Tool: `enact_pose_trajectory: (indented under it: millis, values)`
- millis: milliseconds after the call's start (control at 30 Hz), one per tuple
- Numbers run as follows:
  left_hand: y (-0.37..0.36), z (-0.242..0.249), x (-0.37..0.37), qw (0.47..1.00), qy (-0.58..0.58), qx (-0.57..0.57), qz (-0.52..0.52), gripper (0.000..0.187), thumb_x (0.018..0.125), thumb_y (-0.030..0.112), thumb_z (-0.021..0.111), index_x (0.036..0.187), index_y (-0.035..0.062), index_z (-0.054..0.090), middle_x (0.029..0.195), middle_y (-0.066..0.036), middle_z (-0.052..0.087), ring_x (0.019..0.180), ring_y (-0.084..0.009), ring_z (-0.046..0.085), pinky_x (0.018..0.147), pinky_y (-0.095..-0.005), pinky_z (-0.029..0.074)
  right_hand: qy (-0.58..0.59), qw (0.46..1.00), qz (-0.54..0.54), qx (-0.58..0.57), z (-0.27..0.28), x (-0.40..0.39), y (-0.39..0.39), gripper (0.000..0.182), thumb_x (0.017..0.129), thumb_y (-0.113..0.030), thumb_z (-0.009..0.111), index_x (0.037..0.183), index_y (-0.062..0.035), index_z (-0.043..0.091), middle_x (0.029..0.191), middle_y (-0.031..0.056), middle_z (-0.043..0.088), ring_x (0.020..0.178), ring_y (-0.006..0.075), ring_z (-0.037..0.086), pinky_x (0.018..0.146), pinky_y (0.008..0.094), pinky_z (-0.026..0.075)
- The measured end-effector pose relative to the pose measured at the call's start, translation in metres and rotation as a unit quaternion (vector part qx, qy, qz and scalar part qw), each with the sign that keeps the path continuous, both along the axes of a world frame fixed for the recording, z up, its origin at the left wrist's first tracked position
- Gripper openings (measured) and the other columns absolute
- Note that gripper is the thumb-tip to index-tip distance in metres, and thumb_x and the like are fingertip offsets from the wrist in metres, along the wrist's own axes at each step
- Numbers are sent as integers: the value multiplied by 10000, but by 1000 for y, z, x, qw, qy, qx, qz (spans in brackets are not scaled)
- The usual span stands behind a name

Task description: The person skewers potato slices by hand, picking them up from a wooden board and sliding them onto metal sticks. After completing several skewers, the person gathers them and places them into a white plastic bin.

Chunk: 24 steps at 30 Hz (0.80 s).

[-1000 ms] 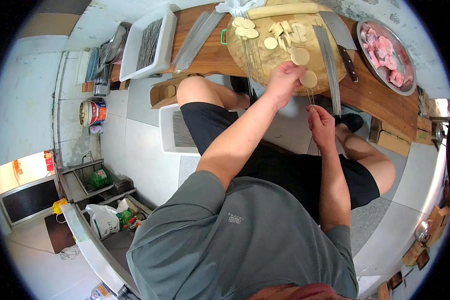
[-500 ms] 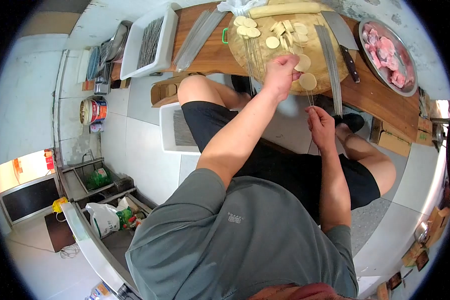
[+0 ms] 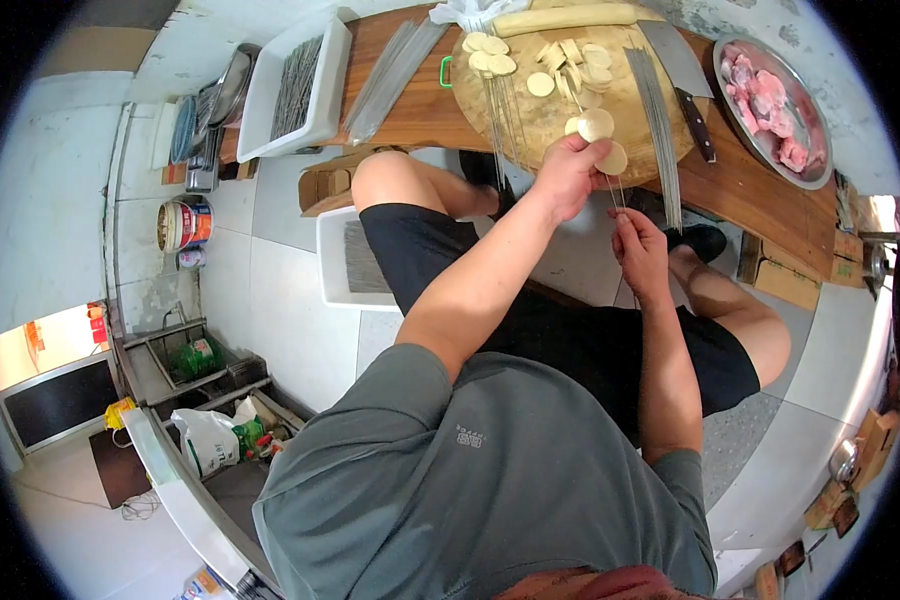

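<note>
My right hand (image 3: 640, 245) pinches the lower ends of thin metal skewers (image 3: 618, 195), pointing up towards the board. A pale round slice (image 3: 613, 158) is on their upper part. My left hand (image 3: 575, 175) closes its fingers on this slice, partly covering it. Just above the fingers is another round slice (image 3: 596, 124); whether the skewers run through it is hidden. On the round wooden board (image 3: 530, 120) beyond lie several loose slices (image 3: 570, 70), a long pale roll (image 3: 565, 20) and a group of slices (image 3: 490, 52) with skewers stuck in them.
A bundle of skewers (image 3: 655, 130) and a cleaver (image 3: 675, 60) lie on the board's right side. Farther right is a metal bowl of raw meat (image 3: 770, 100). A white bin of skewers (image 3: 325, 90) and bagged skewers (image 3: 395, 80) are at left.
My left hand has moved down towards the right hand, its fingers now over the lower slice. The right hand stays almost in place with the skewers.
</note>
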<state>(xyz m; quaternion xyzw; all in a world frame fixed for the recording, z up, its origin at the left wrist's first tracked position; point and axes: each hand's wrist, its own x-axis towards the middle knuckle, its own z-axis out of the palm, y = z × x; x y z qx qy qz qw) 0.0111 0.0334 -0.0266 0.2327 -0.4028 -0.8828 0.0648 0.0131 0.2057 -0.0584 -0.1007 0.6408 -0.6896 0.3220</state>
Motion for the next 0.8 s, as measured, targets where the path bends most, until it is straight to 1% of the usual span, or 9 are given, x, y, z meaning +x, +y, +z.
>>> enact_pose_trajectory:
  millis: [67,167,267,300,367,433,567,667,800]
  values:
    - [-3,-7,1,1000,10,17,10,176,945,151,536,1070,30,562,1003,-75,646,881,-185,644,722,-349,554,16,1000,-6,11,6,1,0,233,962,-196,537,1028,0,644,669,-26,523,576,50,439,512,210,365]
    - [-13,-4,2,999,28,36,15,183,950,155,524,1069,20,555,1007,-95,647,901,-203,648,734,-347,559,76,996,-33,34,-6,1,2,228,952,-178,543,1056,2,638,733,22,590,647,102,533,599,241,443]
    - [-25,9,-1,999,25,27,34,178,945,166,531,1050,25,558,975,-101,653,881,-205,654,732,-335,556,296,947,-50,112,-3,0,2,216,944,-134,542,1085,4,631,736,21,571,675,96,524,646,227,439]
    - [-30,14,-3,999,20,19,44,174,942,170,537,1040,29,561,958,-100,656,866,-202,656,729,-331,554,288,950,-41,115,-5,1,2,221,937,-127,549,1098,2,628,740,25,575,680,96,527,653,228,441]
    - [-44,21,-4,999,24,1,44,216,956,174,512,1092,6,523,1015,-121,641,911,-231,654,751,-335,569,272,954,-21,122,-9,4,5,237,923,-114,563,1124,-2,622,747,34,583,690,96,532,667,230,447]
    - [-54,29,-5,998,21,-19,59,254,965,178,496,1128,-18,495,1055,-145,626,930,-252,654,759,-347,580,296,948,-16,115,-2,8,3,260,916,-108,571,1151,-5,612,762,45,596,692,90,532,662,232,449]
    - [-77,32,-8,997,31,-35,61,261,945,153,531,1119,-39,500,1052,-143,621,933,-251,649,762,-328,581,261,954,14,150,18,13,1,283,914,-110,575,1178,-12,599,782,57,619,687,85,536,656,236,456]
    - [-86,36,-8,994,48,-58,78,252,922,116,560,1117,-34,505,1048,-138,623,926,-252,651,756,-322,584,242,958,14,156,11,14,2,273,921,-116,568,1174,-20,604,782,63,629,676,90,540,649,235,458]
    - [-97,39,-8,994,44,-55,82,237,909,77,568,1114,-27,510,1037,-133,626,901,-249,658,732,-316,591,328,938,-20,111,4,15,5,247,914,-103,577,1141,-17,620,762,65,625,655,95,543,634,233,459]
